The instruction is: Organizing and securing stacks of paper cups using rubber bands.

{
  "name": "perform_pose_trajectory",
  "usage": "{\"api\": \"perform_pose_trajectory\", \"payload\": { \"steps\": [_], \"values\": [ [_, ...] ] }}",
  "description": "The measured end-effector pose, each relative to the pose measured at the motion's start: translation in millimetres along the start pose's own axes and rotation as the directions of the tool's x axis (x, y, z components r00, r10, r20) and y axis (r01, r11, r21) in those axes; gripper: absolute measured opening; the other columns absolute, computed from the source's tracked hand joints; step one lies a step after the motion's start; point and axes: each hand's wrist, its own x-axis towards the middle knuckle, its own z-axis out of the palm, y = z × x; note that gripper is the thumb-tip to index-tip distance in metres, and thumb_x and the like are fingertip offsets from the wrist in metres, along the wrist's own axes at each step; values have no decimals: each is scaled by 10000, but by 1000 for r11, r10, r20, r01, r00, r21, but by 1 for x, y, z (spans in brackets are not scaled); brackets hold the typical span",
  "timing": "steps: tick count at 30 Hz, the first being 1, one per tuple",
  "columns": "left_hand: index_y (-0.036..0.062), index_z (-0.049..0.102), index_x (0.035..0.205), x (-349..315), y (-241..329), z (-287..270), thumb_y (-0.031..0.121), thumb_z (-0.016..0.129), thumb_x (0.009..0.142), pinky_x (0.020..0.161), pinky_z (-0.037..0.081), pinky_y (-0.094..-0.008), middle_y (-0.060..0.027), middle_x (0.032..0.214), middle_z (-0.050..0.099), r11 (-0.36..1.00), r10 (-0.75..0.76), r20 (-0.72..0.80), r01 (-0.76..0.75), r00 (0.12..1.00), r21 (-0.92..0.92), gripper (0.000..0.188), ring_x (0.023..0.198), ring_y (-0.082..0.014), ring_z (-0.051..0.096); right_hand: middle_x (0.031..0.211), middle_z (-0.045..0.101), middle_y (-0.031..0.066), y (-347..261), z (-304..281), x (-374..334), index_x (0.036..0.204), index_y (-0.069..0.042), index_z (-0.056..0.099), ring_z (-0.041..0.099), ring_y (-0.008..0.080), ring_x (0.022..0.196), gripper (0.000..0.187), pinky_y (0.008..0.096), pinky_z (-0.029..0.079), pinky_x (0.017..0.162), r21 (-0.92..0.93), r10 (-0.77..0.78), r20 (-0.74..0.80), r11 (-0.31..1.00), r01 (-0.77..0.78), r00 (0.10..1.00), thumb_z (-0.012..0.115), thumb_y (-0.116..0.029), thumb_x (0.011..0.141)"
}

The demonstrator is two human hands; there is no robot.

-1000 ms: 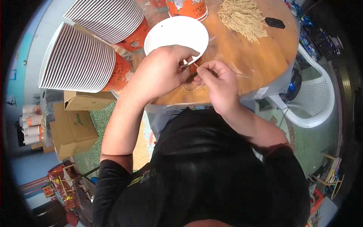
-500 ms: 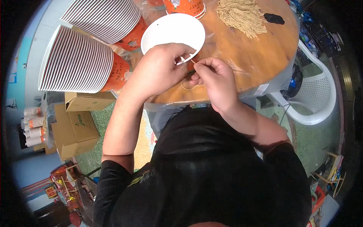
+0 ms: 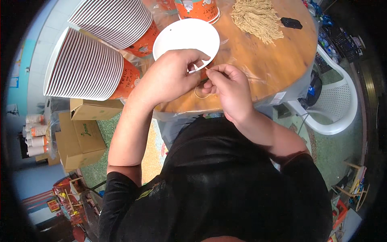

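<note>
A round paper bucket (image 3: 183, 38), white inside with a small dark hole near its far rim, sits tilted toward me at the table's near side. My left hand (image 3: 173, 74) grips its near rim, fingers reaching over the edge into the inside. Close beside that rim, my right hand (image 3: 231, 86) is closed, thumb and forefinger pinching a thin tan cord (image 3: 201, 97). Part of the cord hangs in a loop below the fingers. The spot where the cord meets the bucket is mostly hidden by my fingers.
Two stacks of nested orange buckets (image 3: 84, 66) lie on their sides at the left. Another orange bucket (image 3: 197, 10) stands beyond. A heap of tan cords (image 3: 258, 20) and a black object (image 3: 291, 23) lie on the plastic-covered table (image 3: 282, 60). A white chair (image 3: 334, 128) and cardboard box (image 3: 82, 141) flank it.
The whole view has shifted slightly, so the table things appear a little lower. Less of the cord shows between my right fingertips and the rim. Both hands keep their grip.
</note>
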Motion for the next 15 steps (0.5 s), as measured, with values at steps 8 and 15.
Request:
{"api": "perform_pose_trajectory", "payload": {
  "steps": [8, 15],
  "values": [
    [-26, 761, 1226, 8, -3, -23, 100, 694, 1102, 813, 570, -322, -101, 933, 775, 963, -131, 188, 169, 973, -208, 189, 845, -142, 683, 870, 724, 53, 1, 2, 4, 1110, 43, 736, 687, 109, 733, 170, 270, 583, 691, -8, -30, -14, 1000, 30, 999, 739, -125, 1090],
    [-49, 770, 1190, 19, -8, -25, 145, 719, 1112, 804, 571, -323, -96, 949, 786, 991, -111, 240, 124, 964, -41, 216, 858, -123, 684, 870, 724, 37, -1, 2, 4, 1126, 37, 749, 688, 89, 735, 214, 255, 577, 673, -28, -18, -21, 999, 17, 1000, 767, -175, 1098]
  ]
}}
